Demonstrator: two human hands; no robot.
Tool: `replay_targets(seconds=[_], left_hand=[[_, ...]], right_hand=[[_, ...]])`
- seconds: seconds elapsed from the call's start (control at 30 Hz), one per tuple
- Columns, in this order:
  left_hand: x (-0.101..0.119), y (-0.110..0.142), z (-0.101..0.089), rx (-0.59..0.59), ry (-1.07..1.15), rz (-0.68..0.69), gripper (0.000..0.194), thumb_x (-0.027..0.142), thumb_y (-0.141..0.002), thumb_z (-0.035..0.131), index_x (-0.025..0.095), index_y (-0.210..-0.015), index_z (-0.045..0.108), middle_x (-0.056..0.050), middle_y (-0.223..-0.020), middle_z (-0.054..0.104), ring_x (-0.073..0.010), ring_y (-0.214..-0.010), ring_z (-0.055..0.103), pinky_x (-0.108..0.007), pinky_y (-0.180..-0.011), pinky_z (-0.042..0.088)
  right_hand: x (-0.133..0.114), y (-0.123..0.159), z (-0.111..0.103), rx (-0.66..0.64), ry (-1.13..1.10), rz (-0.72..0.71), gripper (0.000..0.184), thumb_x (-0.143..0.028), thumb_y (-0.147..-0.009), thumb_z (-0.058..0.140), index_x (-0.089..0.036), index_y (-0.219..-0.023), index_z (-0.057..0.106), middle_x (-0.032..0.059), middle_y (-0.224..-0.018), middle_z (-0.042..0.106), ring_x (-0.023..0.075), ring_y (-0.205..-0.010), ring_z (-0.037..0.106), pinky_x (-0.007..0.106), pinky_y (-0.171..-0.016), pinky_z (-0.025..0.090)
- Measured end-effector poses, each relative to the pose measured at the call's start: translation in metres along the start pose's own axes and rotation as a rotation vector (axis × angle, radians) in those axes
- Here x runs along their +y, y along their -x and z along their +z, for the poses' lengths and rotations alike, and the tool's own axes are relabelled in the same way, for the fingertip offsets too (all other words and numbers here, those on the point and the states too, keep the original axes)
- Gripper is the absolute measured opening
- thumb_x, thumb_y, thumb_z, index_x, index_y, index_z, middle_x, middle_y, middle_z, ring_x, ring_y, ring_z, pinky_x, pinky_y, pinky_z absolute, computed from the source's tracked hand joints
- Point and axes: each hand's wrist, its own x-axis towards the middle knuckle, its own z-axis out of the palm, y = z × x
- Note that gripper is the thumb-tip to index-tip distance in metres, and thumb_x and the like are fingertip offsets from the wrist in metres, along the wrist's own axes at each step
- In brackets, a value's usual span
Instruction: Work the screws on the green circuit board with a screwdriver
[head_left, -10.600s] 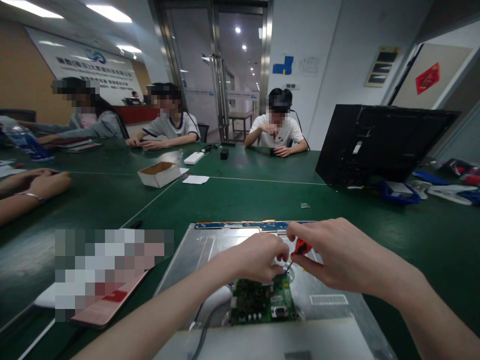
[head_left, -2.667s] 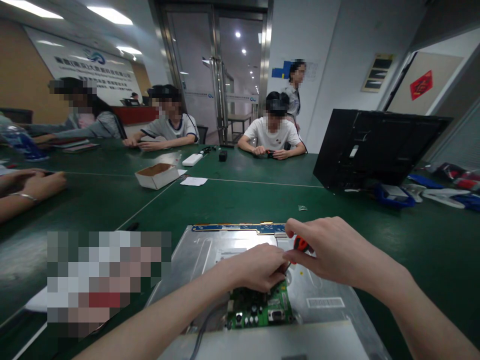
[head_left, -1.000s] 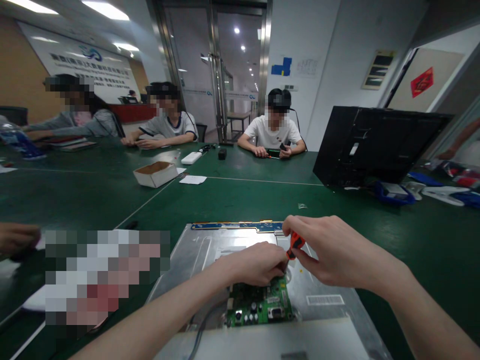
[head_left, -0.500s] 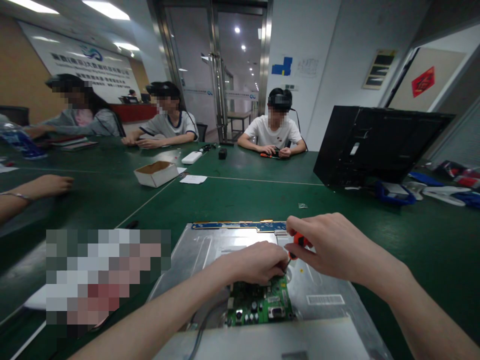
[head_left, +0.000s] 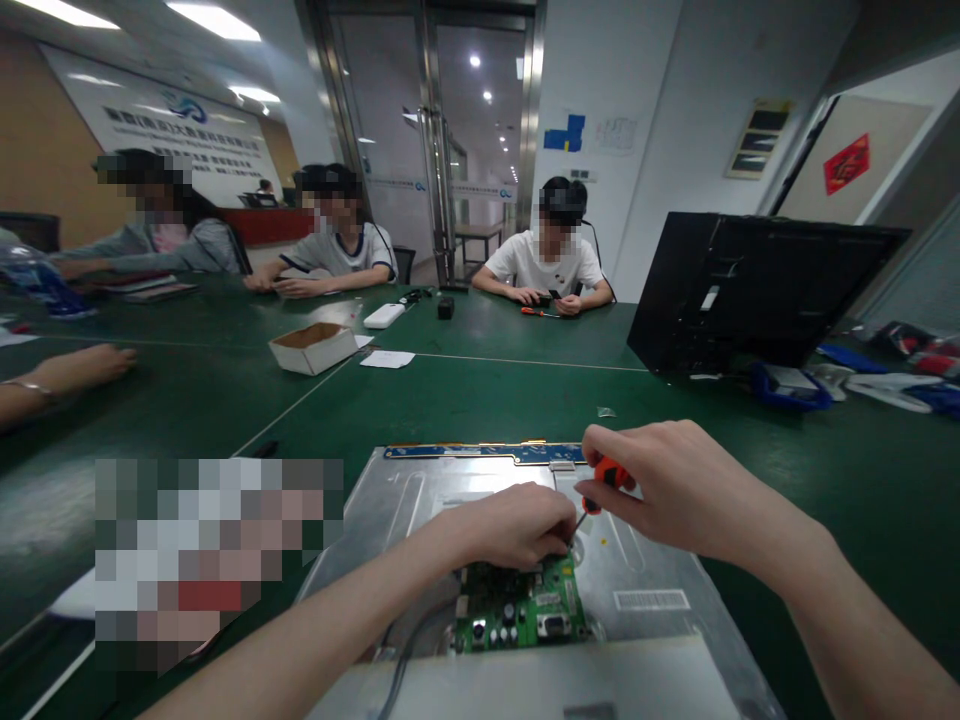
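Observation:
An orange-and-black screwdriver (head_left: 612,474) is in my right hand (head_left: 652,480), pinched by its handle. Its thin shaft slants down and left to the far right corner of a green circuit board (head_left: 517,608). My left hand (head_left: 517,525) rests over the board's far edge, fingers curled and pressed together beside the screwdriver's tip. What those fingers hold, if anything, is hidden. Beneath the board lies a silver metal panel (head_left: 651,565), with a narrow blue circuit strip (head_left: 480,454) along its far edge. A grey cable (head_left: 405,665) runs by the board's left side.
On the green table (head_left: 480,400) are a small open box (head_left: 311,350), a white paper (head_left: 387,359) and a black monitor (head_left: 757,290) at the right. Three people sit across; one has another screwdriver (head_left: 538,312) before them. Another person's hand (head_left: 86,368) reaches in at left.
My right hand has shifted slightly right and up with the screwdriver, showing more of its handle and shaft. My left hand stays in place. The other person's hand at left has drawn back slightly.

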Motion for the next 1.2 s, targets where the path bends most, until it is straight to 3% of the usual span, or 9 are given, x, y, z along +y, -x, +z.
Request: replay_targets(seconds=[0.17, 0.3, 0.47, 0.6, 0.73, 0.87, 1.03, 1.2], left_hand=[[-0.001, 0.002, -0.004, -0.004, 0.056, -0.017, 0.008, 0.013, -0.079, 0.064, 0.018, -0.085, 0.062, -0.002, -0.081, 0.064, -0.0167, -0.071, 0.056, -0.026, -0.058, 0.038], [-0.008, 0.010, -0.017, 0.122, 0.136, -0.050, 0.019, 0.006, -0.081, 0.056, 0.017, -0.096, 0.061, -0.004, -0.094, 0.066, -0.0169, -0.081, 0.058, -0.025, -0.068, 0.042], [-0.027, 0.025, -0.037, 0.259, 0.130, -0.176, 0.011, 0.013, -0.086, 0.051, 0.015, -0.090, 0.061, -0.004, -0.089, 0.065, -0.0164, -0.078, 0.057, -0.025, -0.067, 0.041], [-0.041, 0.038, -0.041, 0.234, 0.087, -0.284, 0.009, 0.019, -0.086, 0.056, 0.015, -0.089, 0.063, -0.004, -0.084, 0.065, -0.0170, -0.075, 0.058, -0.025, -0.064, 0.039], [-0.045, 0.050, -0.031, 0.184, 0.101, -0.378, 0.012, 0.025, -0.086, 0.056, 0.015, -0.084, 0.063, -0.003, -0.078, 0.064, -0.0166, -0.068, 0.056, -0.024, -0.058, 0.036], [-0.040, 0.061, -0.015, 0.201, 0.118, -0.421, 0.013, 0.027, -0.084, 0.057, 0.016, -0.081, 0.061, -0.002, -0.075, 0.062, -0.0162, -0.065, 0.054, -0.024, -0.056, 0.035], [-0.031, 0.073, 0.000, 0.301, 0.113, -0.421, 0.008, 0.023, -0.081, 0.057, 0.016, -0.083, 0.061, -0.003, -0.079, 0.062, -0.0179, -0.071, 0.054, -0.026, -0.063, 0.038], [-0.032, 0.078, 0.010, 0.347, 0.151, -0.390, 0.006, 0.018, -0.081, 0.054, 0.017, -0.082, 0.060, -0.002, -0.079, 0.060, -0.0173, -0.071, 0.054, -0.027, -0.065, 0.038]], right_hand=[[0.001, 0.001, -0.002, 0.013, -0.011, 0.010, 0.012, -0.031, -0.086, 0.059, -0.023, -0.085, 0.050, -0.0030, -0.065, 0.063, 0.0164, -0.055, 0.057, 0.026, -0.048, 0.022], [0.005, 0.001, -0.004, 0.017, -0.040, 0.036, 0.013, -0.034, -0.087, 0.057, -0.024, -0.087, 0.050, -0.0035, -0.066, 0.063, 0.0155, -0.055, 0.055, 0.026, -0.049, 0.024], [0.013, 0.000, -0.002, 0.025, -0.097, 0.064, 0.013, -0.037, -0.088, 0.056, -0.024, -0.088, 0.052, -0.0041, -0.066, 0.062, 0.0148, -0.055, 0.053, 0.026, -0.049, 0.027], [0.019, 0.000, -0.002, 0.060, -0.216, 0.088, 0.016, -0.038, -0.087, 0.058, -0.023, -0.089, 0.053, -0.0036, -0.065, 0.061, 0.0136, -0.055, 0.053, 0.025, -0.050, 0.031], [0.026, 0.002, -0.001, 0.070, -0.428, 0.151, 0.021, -0.042, -0.086, 0.059, -0.021, -0.087, 0.053, -0.0016, -0.069, 0.061, 0.0128, -0.057, 0.054, 0.024, -0.050, 0.035], [0.036, 0.012, 0.027, 0.071, -0.745, 0.261, 0.022, -0.041, -0.086, 0.059, -0.021, -0.087, 0.049, -0.0010, -0.077, 0.059, 0.0121, -0.060, 0.055, 0.024, -0.052, 0.040], [0.033, 0.034, 0.090, 0.129, -1.273, 0.553, 0.035, -0.054, -0.083, 0.058, -0.022, -0.091, 0.048, -0.0074, -0.055, 0.048, 0.0120, -0.045, 0.048, 0.024, -0.043, 0.037], [0.017, 0.040, 0.115, 0.237, -1.369, 0.662, 0.038, -0.058, -0.081, 0.058, -0.022, -0.089, 0.047, -0.0093, -0.049, 0.044, 0.0103, -0.038, 0.042, 0.023, -0.042, 0.031]])
